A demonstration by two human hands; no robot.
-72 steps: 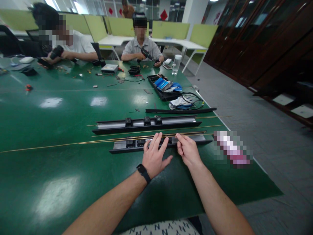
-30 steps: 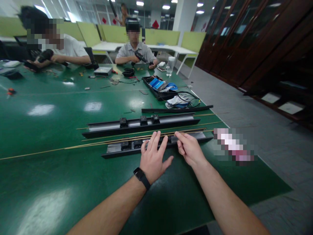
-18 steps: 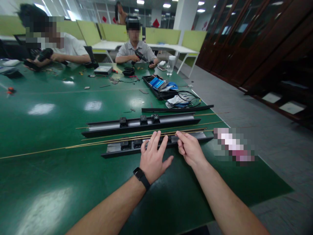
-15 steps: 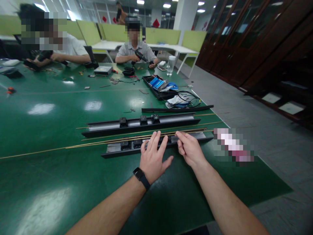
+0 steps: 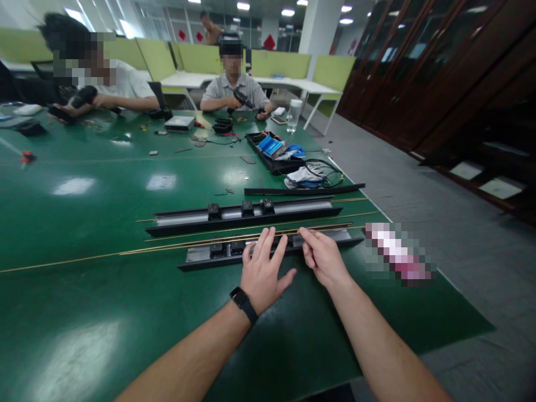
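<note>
My left hand [image 5: 264,279], with a watch at its wrist, lies with fingers spread over a near black channel [image 5: 197,257]. Its fingertips reach thin gold-coloured rods [image 5: 84,259] that run lengthwise above the channel. Beside it, my right hand [image 5: 324,258] pinches at these rods with thumb and index finger. The exact grip is partly hidden. Black blocks [image 5: 216,250] sit inside the near channel, some covered by my left hand. Behind lies a second black channel [image 5: 288,216] with three black blocks in it.
Farther back are a loose black strip [image 5: 305,190], gloves [image 5: 307,174] and a black tray [image 5: 274,164] with blue items. A blurred pink item [image 5: 396,251] lies near the table's right edge. Two people across the table hold power drills; a water bottle [image 5: 293,116] stands there.
My right fingertips have shifted very slightly left along the rods. My left hand stays spread in nearly the same place. The whole view has moved slightly.
</note>
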